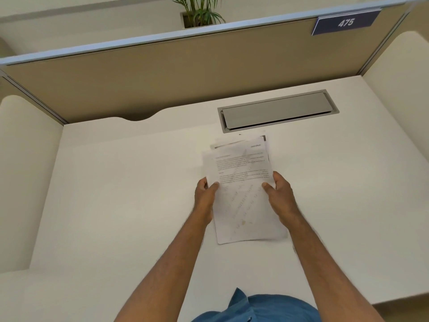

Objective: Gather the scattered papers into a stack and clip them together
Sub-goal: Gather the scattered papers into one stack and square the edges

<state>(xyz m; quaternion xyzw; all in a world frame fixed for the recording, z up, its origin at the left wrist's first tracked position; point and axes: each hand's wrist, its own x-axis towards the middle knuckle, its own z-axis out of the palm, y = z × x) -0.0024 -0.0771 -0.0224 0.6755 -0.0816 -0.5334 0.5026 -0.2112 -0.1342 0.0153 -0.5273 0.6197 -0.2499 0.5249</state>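
A loose stack of white printed papers (243,198) is held over the white desk (120,182), its sheets not squared, with corners fanning out at the far end. My left hand (205,196) grips the stack's left edge, thumb on top. My right hand (282,196) grips the right edge the same way. Printed text covers the upper half of the top sheet. No clip is visible.
A grey cable hatch (277,111) is set into the desk just beyond the papers. A tan partition (176,75) with a blue "475" sign (346,22) closes the back. White side panels (21,173) flank the desk. A potted plant (199,12) stands behind the partition.
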